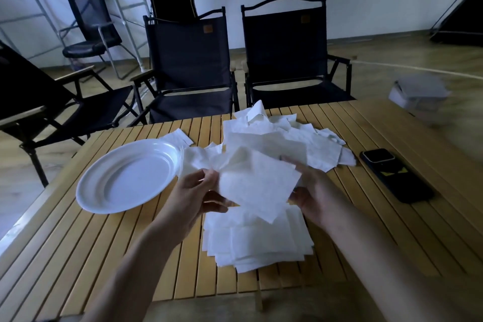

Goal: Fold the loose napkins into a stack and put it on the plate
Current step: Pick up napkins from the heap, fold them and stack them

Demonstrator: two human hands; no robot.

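Both my hands hold one white napkin (257,185) up above the table. My left hand (196,196) pinches its left edge, and my right hand (311,191) grips its right side. Under it, near the table's front, lies a stack of folded napkins (258,240). A heap of loose napkins (282,138) is spread behind the hands, toward the far edge. The white plate (125,175) sits to the left with nothing on it, its right rim touching the loose napkins.
A black phone (394,175) lies on the slatted wooden table (78,256) at the right. A clear lidded box (420,97) is at the far right corner. Three dark folding chairs (190,65) stand behind and left of the table.
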